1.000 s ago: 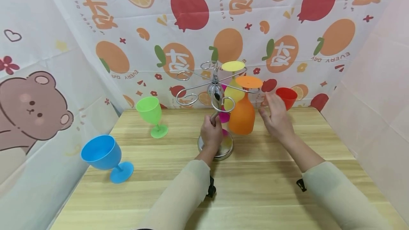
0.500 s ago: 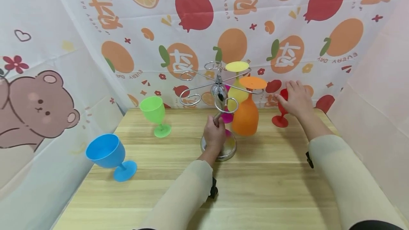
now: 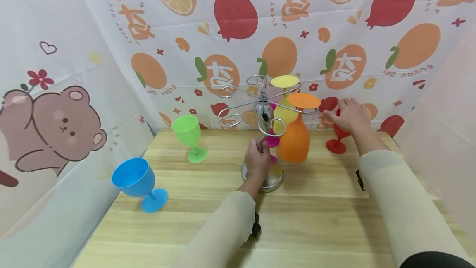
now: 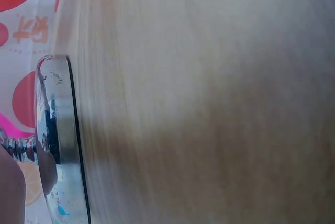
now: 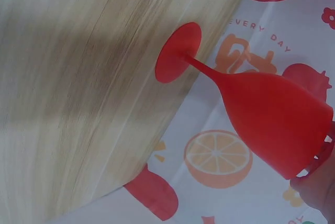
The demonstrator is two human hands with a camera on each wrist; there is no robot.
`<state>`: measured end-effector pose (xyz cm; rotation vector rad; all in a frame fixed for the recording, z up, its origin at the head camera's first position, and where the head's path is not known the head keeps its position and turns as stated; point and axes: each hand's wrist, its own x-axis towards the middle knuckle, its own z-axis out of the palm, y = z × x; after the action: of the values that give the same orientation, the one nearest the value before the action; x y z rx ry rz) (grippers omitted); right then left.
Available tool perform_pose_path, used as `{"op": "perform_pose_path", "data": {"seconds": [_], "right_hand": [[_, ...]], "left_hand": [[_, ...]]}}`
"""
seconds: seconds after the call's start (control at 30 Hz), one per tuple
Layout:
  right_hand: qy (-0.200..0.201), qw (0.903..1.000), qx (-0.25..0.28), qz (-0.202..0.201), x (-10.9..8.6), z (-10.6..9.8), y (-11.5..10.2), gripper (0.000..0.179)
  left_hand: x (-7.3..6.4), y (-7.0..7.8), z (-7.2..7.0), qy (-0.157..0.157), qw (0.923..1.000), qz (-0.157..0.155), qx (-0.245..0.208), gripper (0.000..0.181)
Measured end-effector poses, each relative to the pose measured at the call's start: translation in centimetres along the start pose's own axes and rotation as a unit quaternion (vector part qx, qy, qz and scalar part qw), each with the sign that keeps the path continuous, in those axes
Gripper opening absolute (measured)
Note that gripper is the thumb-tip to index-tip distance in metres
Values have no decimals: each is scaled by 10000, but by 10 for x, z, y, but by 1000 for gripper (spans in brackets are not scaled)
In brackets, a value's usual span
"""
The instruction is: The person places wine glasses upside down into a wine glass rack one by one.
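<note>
My left hand [image 3: 258, 160] grips the pole of a silver metal goblet rack [image 3: 262, 111], its fingers curled round it. The rack's round chrome base [image 4: 65, 109] stands on the wooden table in the left wrist view. An orange goblet [image 3: 293, 142] and a yellow goblet [image 3: 285, 81] hang upside down from the rack's wire loops, with a magenta goblet [image 3: 272, 141] partly hidden behind. At the back right, my right hand [image 3: 353, 117] holds a red goblet [image 5: 272, 114] from above by its rim. That goblet is mouth up, its foot [image 5: 178, 54] over the table.
A green goblet [image 3: 187, 131] stands upright at the back left, and a blue goblet [image 3: 134, 179] stands nearer on the left edge side. Several wire loops on the rack's left and front bear nothing. A fruit-print cloth [image 3: 238, 61] hangs right behind the wooden table [image 3: 316, 218].
My right hand has moved right from beside the orange goblet to the red goblet and taken hold of its rim. The red goblet now leans slightly right. My left hand keeps its grip.
</note>
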<state>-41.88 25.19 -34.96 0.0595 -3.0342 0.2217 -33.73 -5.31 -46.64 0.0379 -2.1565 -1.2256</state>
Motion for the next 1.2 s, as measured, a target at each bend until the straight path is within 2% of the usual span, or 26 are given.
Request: {"op": "perform_pose_path", "data": {"seconds": [0.27, 0.4, 0.6, 0.73, 0.97, 1.07, 1.2], "right_hand": [[-161, 9996, -56, 244, -6, -2, 9, 99], [-305, 9983, 138, 473, -10, -1, 11, 100], [-351, 9972, 39, 662, -15, 0, 14, 85], [-222, 9969, -69, 752, -15, -1, 14, 79], [-5, 9985, -409, 366, -16, 1, 1, 66], [84, 9994, -288, 197, -20, -2, -7, 60], [203, 9997, -86, -108, -38, -15, -13, 52]], "left_hand": [[-4, 8, 4, -35, 9999, 17, -95, 27], [-7, 9, 7, -26, 9998, 54, -168, 28], [-8, 12, 11, 46, 9995, 126, -269, 27], [-7, 13, 12, 79, 9995, 151, -279, 28], [-2, 4, 8, 169, 9997, 92, -141, 32], [0, 1, 6, 176, 9997, 89, -154, 33], [0, -2, 5, 75, 9998, 61, -166, 33]]}}
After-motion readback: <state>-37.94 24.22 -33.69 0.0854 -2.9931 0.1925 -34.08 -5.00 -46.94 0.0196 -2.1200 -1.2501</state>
